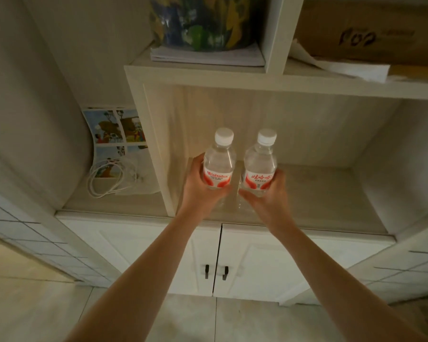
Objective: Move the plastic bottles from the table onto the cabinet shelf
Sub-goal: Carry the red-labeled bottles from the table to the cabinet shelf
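two clear plastic bottles, white caps, red-white labels, held upright side by side over cabinet shelf (307, 193). left bottle (218, 164) gripped by left hand (202, 191); right bottle (259, 166), at 3 o'clock, gripped by right hand (267, 196).

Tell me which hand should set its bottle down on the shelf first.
Probably either: the left hand and right hand each grip an upright water bottle over the open shelf. The right has more bare shelf beside it; the left is near the divider.
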Motion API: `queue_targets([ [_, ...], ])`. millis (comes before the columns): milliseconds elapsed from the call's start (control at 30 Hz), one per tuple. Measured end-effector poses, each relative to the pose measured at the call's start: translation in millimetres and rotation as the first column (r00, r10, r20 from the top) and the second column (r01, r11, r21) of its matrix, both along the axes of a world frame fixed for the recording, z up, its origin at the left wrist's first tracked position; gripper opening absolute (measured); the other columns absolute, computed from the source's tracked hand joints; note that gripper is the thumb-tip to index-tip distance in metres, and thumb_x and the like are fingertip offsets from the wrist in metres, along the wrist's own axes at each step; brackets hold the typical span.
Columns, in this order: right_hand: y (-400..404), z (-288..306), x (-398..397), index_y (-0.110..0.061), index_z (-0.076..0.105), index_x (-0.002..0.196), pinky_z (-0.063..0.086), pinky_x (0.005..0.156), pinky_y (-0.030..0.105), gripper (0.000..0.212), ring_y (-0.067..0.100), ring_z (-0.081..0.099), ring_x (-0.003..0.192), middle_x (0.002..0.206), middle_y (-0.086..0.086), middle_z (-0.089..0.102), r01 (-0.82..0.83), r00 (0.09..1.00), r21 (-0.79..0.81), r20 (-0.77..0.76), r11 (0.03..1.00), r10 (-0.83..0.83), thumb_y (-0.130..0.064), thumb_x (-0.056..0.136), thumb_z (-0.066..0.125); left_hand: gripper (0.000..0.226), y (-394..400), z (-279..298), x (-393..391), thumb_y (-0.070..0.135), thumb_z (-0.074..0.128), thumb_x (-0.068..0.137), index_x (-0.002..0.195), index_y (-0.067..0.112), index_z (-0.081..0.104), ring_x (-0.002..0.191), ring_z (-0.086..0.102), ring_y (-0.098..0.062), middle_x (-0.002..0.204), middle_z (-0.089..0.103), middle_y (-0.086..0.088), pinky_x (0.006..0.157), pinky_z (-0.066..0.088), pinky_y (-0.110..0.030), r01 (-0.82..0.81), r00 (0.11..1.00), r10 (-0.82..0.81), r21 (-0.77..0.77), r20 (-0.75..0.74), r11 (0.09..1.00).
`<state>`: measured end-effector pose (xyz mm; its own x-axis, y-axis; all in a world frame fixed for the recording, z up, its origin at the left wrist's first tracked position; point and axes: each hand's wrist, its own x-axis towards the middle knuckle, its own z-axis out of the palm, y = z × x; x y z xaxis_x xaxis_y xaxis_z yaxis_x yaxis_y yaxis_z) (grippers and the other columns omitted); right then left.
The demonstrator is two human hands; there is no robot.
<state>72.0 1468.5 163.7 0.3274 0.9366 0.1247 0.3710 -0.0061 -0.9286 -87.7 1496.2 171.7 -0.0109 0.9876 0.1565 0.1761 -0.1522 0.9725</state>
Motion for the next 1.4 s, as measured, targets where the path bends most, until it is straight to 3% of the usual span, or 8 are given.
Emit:
queue_targets([
  [100, 3.6, -8.2, -0.1, -0.010, 0.037, 0.127, 0.048, 0.066, 0.014, 0.078, 0.008, 0.061, 0.092, 0.111, 0.002, 0.057, -0.009, 1.000, 0.002, -0.005, 1.000, 0.009, -0.016, 0.066, 0.086, 0.074, 1.1, -7.1, 0.6, 0.017, 0.090, 0.060, 0.112, 0.046, 0.045, 0.095, 0.065, 0.003, 0.107, 0.065, 0.015, 0.079, 0.056, -0.021, -0.003, 1.000, 0.003, -0.003, -0.023, 1.000],
  [300, 3.5, -22.0, -1.0, -0.009, 0.037, 0.127, 0.047, 0.068, 0.002, 0.080, 0.016, 0.061, 0.098, 0.114, 0.005, 0.056, 0.007, 1.000, 0.047, -0.019, 0.999, -0.007, -0.015, 0.064, 0.087, 0.078, 2.8, -20.7, -4.7, 0.009, 0.089, 0.060, 0.121, 0.032, 0.047, 0.094, 0.066, 0.001, 0.107, 0.066, 0.011, 0.076, 0.054, -0.017, -0.043, 0.999, 0.043, -0.020, -0.011, 0.999],
  [500, -1.2, -33.6, -2.6, -0.017, 0.034, 0.133, 0.054, 0.085, 0.025, 0.083, 0.017, 0.060, 0.109, 0.124, 0.002, 0.055, -0.017, 1.000, 0.062, -0.013, 0.998, 0.017, -0.030, 0.068, 0.084, 0.078, 2.9, -29.0, -2.1, 0.015, 0.089, 0.063, 0.129, 0.025, 0.047, 0.101, 0.066, -0.003, 0.112, 0.066, 0.011, 0.082, 0.055, -0.020, -0.067, 0.998, 0.067, -0.030, 0.000, 0.997],
  [800, 1.4, -37.6, -8.3, -0.019, 0.035, 0.135, 0.054, 0.093, 0.036, 0.086, 0.018, 0.060, 0.112, 0.124, 0.001, 0.058, -0.006, 0.999, 0.058, -0.051, 0.998, 0.009, -0.016, 0.065, 0.087, 0.073, -9.2, -47.0, 7.0, 0.026, 0.089, 0.063, 0.127, 0.025, 0.053, 0.099, 0.065, 0.000, 0.111, 0.068, 0.014, 0.082, 0.054, -0.014, -0.195, 0.981, 0.192, -0.064, -0.039, 0.979],
  [933, 18.0, -32.1, -7.6, -0.022, 0.038, 0.128, 0.053, 0.088, 0.027, 0.081, 0.015, 0.062, 0.106, 0.118, 0.000, 0.061, 0.001, 0.995, 0.042, -0.100, 0.999, 0.003, -0.008, 0.065, 0.086, 0.069, 9.4, -44.3, 6.5, 0.026, 0.089, 0.063, 0.124, 0.024, 0.057, 0.095, 0.067, -0.001, 0.106, 0.070, 0.013, 0.077, 0.055, -0.015, -0.206, 0.978, 0.202, -0.079, -0.049, 0.975],
  [1100, 55.7, -24.3, -9.5, -0.019, 0.040, 0.122, 0.043, 0.068, 0.007, 0.073, -0.003, 0.059, 0.088, 0.102, -0.012, 0.059, 0.001, 0.999, 0.027, -0.045, 1.000, 0.000, -0.008, 0.065, 0.085, 0.075, 48.5, -47.0, 7.3, 0.021, 0.088, 0.066, 0.131, 0.022, 0.052, 0.107, 0.065, -0.011, 0.118, 0.067, 0.007, 0.093, 0.055, -0.038, -0.210, 0.977, 0.213, -0.121, 0.018, 0.970],
  [1233, 83.1, -21.0, -13.0, -0.011, 0.039, 0.125, 0.041, 0.061, 0.000, 0.073, 0.001, 0.056, 0.081, 0.096, -0.013, 0.056, 0.001, 1.000, 0.025, -0.027, 1.000, 0.000, -0.007, 0.067, 0.082, 0.079, 77.3, -48.2, 7.1, 0.012, 0.088, 0.063, 0.133, 0.017, 0.052, 0.110, 0.065, -0.014, 0.119, 0.066, 0.006, 0.096, 0.054, -0.036, -0.220, 0.972, 0.227, -0.111, 0.065, 0.969],
  [1400, 110.0, -22.8, -19.6, -0.013, 0.036, 0.131, 0.047, 0.075, 0.014, 0.078, 0.017, 0.061, 0.101, 0.118, 0.002, 0.060, -0.012, 0.999, 0.024, -0.031, 1.000, 0.013, -0.010, 0.068, 0.082, 0.076, 99.1, -47.1, 9.1, 0.011, 0.088, 0.063, 0.131, 0.011, 0.053, 0.110, 0.063, -0.015, 0.119, 0.064, 0.003, 0.096, 0.053, -0.036, -0.218, 0.972, 0.222, -0.058, 0.082, 0.974],
])
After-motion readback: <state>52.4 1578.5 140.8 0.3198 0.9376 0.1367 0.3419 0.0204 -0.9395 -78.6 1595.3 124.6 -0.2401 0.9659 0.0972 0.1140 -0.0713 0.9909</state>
